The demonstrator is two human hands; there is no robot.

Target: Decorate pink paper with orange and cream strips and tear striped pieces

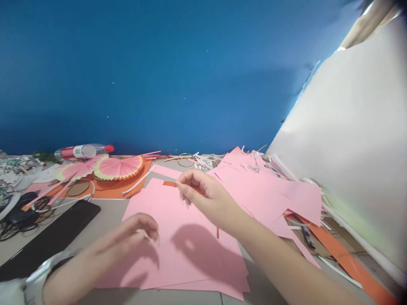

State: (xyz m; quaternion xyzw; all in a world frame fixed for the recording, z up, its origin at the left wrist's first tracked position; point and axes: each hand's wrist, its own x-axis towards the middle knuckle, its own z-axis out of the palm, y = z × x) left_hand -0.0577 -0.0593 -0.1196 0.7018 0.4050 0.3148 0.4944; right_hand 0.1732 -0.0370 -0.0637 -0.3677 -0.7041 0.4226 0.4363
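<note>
Orange strip [169, 184] sits pinched between the right hand's fingers [182, 186]

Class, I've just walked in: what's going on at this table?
A person's right hand pinches a narrow orange strip above overlapping pink paper sheets. The left hand is loosely curled over the same sheets, with nothing visible in it. Off to the left are pleated pink paper fans and a black smartphone.

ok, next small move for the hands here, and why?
Probably bring the left hand up to the jutting tip of the orange strip: the right hand pinches the strip, while the left sits apart, over pink paper.
</note>
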